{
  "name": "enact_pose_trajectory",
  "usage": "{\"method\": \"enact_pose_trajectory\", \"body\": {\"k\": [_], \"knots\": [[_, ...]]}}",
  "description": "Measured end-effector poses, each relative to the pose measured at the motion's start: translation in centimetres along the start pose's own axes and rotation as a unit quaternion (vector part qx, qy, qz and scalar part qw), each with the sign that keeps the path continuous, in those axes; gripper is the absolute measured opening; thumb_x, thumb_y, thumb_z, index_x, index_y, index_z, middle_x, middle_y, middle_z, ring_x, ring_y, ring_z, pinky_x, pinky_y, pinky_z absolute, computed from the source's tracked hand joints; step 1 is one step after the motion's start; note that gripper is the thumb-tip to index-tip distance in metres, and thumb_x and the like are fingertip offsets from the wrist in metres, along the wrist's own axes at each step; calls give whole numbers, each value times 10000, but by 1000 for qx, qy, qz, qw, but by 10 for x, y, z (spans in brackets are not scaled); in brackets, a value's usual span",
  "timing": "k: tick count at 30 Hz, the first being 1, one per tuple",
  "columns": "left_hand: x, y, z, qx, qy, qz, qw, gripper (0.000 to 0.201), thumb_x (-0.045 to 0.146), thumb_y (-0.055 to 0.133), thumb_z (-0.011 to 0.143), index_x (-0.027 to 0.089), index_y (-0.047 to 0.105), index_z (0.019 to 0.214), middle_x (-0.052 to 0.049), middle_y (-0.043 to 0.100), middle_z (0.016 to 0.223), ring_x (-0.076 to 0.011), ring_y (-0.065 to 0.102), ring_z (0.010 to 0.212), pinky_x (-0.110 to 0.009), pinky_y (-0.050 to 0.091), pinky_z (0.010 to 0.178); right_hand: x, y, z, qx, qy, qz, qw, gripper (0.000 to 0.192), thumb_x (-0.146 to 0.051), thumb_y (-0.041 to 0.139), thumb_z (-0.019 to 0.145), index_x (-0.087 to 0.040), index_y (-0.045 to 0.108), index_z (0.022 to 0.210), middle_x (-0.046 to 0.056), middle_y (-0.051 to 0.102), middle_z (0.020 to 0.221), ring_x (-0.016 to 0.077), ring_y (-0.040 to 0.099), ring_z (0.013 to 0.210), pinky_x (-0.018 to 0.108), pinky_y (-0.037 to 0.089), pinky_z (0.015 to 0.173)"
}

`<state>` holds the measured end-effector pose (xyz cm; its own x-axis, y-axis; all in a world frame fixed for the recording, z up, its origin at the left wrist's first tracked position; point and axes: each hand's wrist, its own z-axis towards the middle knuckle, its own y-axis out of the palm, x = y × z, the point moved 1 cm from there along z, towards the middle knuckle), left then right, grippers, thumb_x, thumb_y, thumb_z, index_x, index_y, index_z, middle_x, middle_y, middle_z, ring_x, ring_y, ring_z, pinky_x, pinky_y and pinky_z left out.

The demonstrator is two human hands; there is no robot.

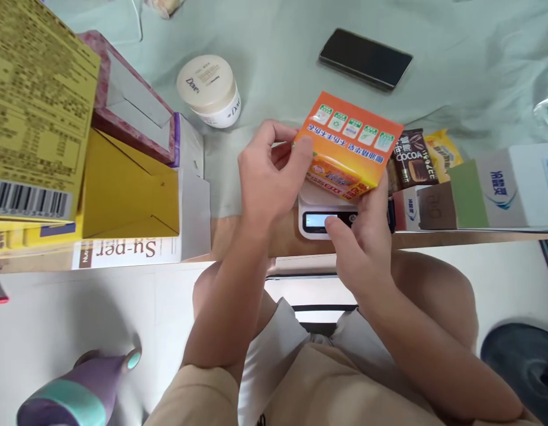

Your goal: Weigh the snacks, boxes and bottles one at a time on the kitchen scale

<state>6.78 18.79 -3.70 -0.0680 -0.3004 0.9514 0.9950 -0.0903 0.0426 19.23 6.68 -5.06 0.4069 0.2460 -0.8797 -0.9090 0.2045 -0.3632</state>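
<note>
An orange soap pack (pixel 345 136) with printed Chinese lettering is tilted above a white kitchen scale (pixel 316 207). My left hand (pixel 269 171) pinches its left end, the thumb lying over the top edge and the other fingers curled behind. At the pack's lower right corner is my right hand (pixel 367 242), its fingers partly hidden behind the pack. The right thumb reaches across the scale's lit display (pixel 316 221). The pack covers most of the weighing plate, so I cannot tell whether the two touch.
A Dove jar (pixel 209 89) and a black phone (pixel 365 59) lie farther back on the green cloth. Cartons, including a yellow box (pixel 34 112), crowd the left. Right of the scale are a cocoa packet (pixel 413 157) and a toothpaste box (pixel 500 186).
</note>
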Motion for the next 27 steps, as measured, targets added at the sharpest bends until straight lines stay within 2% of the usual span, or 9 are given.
{"method": "enact_pose_trajectory", "body": {"k": [3, 5, 7, 9, 13, 15, 20, 25, 27], "knots": [[0, -6, -1, 0, 43, 27, 999, 483, 739, 764, 781, 292, 712, 957, -9, 778, 986, -225, 710, 948, -455, 587, 867, -14, 1, -14, 100, -20, -22, 995, 840, -319, 509, 953, -344, 99, 1686, -33, 101, 1785, 288, 56, 1699, 628, 152, 1400], [0, -11, 1, 24, 64, 30, 997, 433, 715, 719, 842, 314, 716, 1004, -3, 757, 1043, -233, 692, 1047, -460, 570, 937, -23, 4, -23, 130, -115, -19, 985, 748, -305, 512, 925, -307, 312, 1646, 17, 376, 1686, 290, 306, 1631, 571, 356, 1342], [0, -15, 3, 49, 63, 19, 997, 404, 707, 691, 872, 318, 703, 983, -7, 715, 1011, -222, 664, 1010, -444, 556, 902, -26, 8, -29, 101, -199, 23, 975, 577, -258, 520, 898, -242, 552, 1474, 91, 665, 1320, 258, 634, 1305, 465, 610, 1073], [0, -15, 5, 58, 54, 13, 997, 426, 738, 680, 864, 320, 686, 944, -13, 667, 937, -215, 626, 941, -429, 535, 831, -24, 11, -31, 56, -228, 70, 969, 386, -223, 533, 865, -192, 652, 1231, 77, 689, 979, 204, 691, 953, 365, 640, 783], [4, -10, 5, 32, 38, 33, 998, 456, 752, 686, 846, 306, 681, 941, -22, 658, 957, -228, 607, 952, -437, 546, 884, -13, 12, -25, 52, -195, 80, 976, 276, -217, 533, 837, -178, 621, 1096, 67, 646, 881, 176, 634, 808, 331, 574, 667], [4, -7, 4, 26, 40, 64, 997, 361, 666, 641, 919, 307, 662, 953, -29, 663, 1005, -227, 619, 988, -429, 560, 920, -9, 10, -24, 54, -188, 76, 978, 282, -218, 538, 841, -179, 613, 1110, 68, 635, 885, 179, 627, 817, 335, 565, 674], [-6, -3, 5, 27, 94, 161, 982, 131, 425, 471, 1008, 337, 557, 1053, 18, 646, 1063, -157, 634, 1030, -389, 587, 801, -3, 7, -26, 65, -198, 73, 975, 327, -211, 553, 847, -178, 593, 1170, 65, 609, 902, 186, 603, 841, 331, 546, 658], [6, -1, 2, 5, 163, 224, 961, 188, 334, 477, 975, 291, 553, 1141, -7, 640, 1147, -152, 622, 1074, -384, 567, 878, 0, 5, -30, 75, -188, 85, 976, 412, -194, 571, 824, -186, 559, 1235, 64, 581, 933, 192, 579, 895, 331, 547, 676], [20, 1, 0, -29, 146, 257, 955, 287, 365, 553, 921, 253, 559, 1185, -46, 632, 1214, -188, 604, 1153, -403, 552, 955, -1, 5, -30, 72, -186, 92, 976, 426, -183, 576, 809, -176, 554, 1234, 65, 575, 944, 189, 575, 905, 328, 546, 691]]}}
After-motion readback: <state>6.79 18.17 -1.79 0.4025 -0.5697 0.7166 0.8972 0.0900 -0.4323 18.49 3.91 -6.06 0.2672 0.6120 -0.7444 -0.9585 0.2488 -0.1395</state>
